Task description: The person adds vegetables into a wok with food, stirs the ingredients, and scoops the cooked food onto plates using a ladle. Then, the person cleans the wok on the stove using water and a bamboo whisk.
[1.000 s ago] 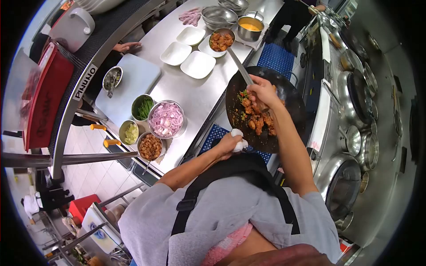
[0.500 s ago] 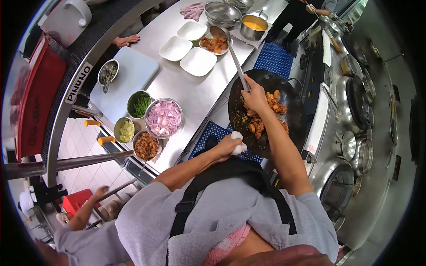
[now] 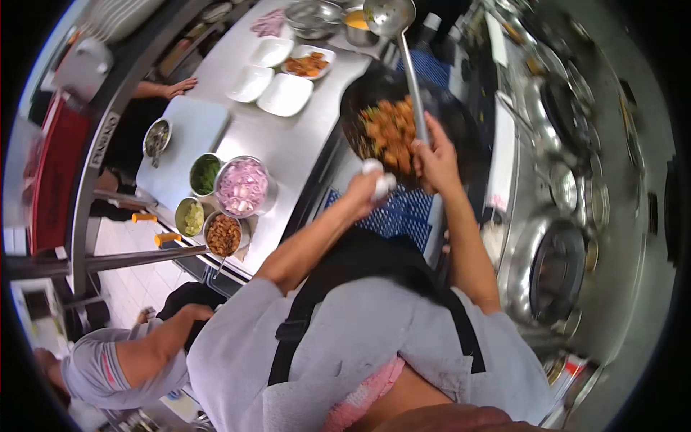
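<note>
My right hand (image 3: 437, 160) is closed around the long handle of a metal ladle (image 3: 410, 72), whose bowl is raised beyond the far rim of a dark wok (image 3: 464, 137). Orange-brown sauced pieces of food (image 3: 389, 129) with bits of green lie inside the tilted wok. My left hand (image 3: 362, 194) grips a folded white cloth (image 3: 384, 185) against the wok's near edge; the rim or handle under it is hidden. On the counter to the left, a white square dish (image 3: 325, 56) holds similar pieces, and a white bowl (image 3: 286, 95) stands beside it.
Containers of sliced onions (image 3: 243, 186), chopped greens (image 3: 206, 173) and browned pieces (image 3: 223, 234) stand on the steel counter (image 3: 284, 162). Another person's hand (image 3: 180, 87) rests near a white cutting board (image 3: 188, 137). Stove-side pots (image 3: 536, 270) line the right. A person (image 3: 137, 360) is at lower left.
The ladle's bowl has swung from over the filled dish to beyond the wok, and now looks empty. The wok has tilted, with its food gathered together. The camera view has shifted; the lower-left person has moved.
</note>
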Demonstrator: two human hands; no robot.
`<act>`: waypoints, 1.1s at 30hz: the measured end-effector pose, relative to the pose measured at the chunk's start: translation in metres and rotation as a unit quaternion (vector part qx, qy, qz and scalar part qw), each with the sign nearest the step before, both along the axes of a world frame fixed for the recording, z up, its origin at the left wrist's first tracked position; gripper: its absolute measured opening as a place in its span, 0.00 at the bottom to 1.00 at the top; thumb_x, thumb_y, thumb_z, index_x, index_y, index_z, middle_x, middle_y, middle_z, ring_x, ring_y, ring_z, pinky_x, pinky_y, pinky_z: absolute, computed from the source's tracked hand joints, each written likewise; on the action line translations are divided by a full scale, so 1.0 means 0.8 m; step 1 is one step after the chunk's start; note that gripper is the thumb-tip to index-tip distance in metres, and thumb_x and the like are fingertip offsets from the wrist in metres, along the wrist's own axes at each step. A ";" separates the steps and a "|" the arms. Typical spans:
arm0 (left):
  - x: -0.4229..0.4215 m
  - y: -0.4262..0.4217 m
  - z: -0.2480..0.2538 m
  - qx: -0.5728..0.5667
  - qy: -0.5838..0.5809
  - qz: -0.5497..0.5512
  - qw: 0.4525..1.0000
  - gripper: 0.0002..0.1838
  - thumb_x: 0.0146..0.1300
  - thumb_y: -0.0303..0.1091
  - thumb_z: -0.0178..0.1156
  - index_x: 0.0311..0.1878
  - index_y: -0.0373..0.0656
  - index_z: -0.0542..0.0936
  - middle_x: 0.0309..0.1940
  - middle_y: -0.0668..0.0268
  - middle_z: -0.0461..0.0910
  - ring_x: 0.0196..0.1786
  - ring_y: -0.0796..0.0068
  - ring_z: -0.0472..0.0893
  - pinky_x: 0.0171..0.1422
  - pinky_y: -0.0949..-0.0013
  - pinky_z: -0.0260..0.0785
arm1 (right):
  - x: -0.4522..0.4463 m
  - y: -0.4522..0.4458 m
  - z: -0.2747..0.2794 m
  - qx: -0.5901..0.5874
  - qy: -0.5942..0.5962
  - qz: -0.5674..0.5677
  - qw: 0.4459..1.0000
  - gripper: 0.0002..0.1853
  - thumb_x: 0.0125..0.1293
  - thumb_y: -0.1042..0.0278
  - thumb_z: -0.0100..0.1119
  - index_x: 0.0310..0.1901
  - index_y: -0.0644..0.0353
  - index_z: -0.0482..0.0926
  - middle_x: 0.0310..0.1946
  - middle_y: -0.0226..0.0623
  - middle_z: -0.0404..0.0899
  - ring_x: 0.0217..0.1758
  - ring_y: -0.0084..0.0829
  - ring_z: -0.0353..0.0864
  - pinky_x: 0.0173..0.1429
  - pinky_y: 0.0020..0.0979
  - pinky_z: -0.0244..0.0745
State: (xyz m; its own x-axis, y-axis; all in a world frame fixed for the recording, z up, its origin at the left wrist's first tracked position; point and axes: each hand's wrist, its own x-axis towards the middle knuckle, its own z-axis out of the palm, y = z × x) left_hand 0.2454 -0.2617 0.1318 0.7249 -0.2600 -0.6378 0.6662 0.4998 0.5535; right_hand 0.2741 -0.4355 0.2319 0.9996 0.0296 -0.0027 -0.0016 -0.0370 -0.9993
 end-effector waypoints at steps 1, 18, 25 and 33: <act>0.006 -0.009 0.008 -0.014 -0.011 -0.004 1.000 0.11 0.69 0.36 0.57 0.49 0.41 0.75 0.35 0.59 0.82 0.26 0.67 0.81 0.24 0.64 0.72 | -0.028 -0.026 0.019 -0.069 -0.010 -0.025 0.997 0.34 0.70 0.78 0.55 0.78 0.58 0.62 0.33 0.33 0.80 0.20 0.19 0.74 0.23 0.24 0.69; -0.036 -0.070 0.013 0.047 -0.057 0.020 0.997 0.09 0.68 0.33 0.52 0.46 0.38 0.72 0.36 0.55 0.80 0.26 0.69 0.77 0.21 0.72 0.63 | -0.130 -0.196 -0.045 0.204 0.275 0.096 0.935 0.33 0.73 0.75 0.53 0.77 0.66 0.58 0.32 0.35 0.77 0.21 0.18 0.71 0.17 0.24 0.68; -0.084 -0.041 -0.019 0.039 -0.002 0.044 0.998 0.11 0.68 0.33 0.53 0.49 0.39 0.71 0.37 0.55 0.79 0.26 0.69 0.77 0.21 0.70 0.64 | -0.154 -0.203 -0.058 0.219 0.302 0.079 0.924 0.30 0.73 0.74 0.53 0.75 0.66 0.61 0.33 0.35 0.77 0.21 0.18 0.71 0.17 0.24 0.69; -0.066 0.008 -0.012 0.013 -0.001 0.007 1.000 0.12 0.65 0.32 0.55 0.49 0.38 0.73 0.32 0.57 0.79 0.23 0.70 0.76 0.23 0.70 0.69 | -0.112 -0.169 -0.011 0.253 0.269 0.032 0.929 0.30 0.73 0.75 0.52 0.75 0.64 0.61 0.35 0.39 0.78 0.20 0.19 0.71 0.16 0.24 0.69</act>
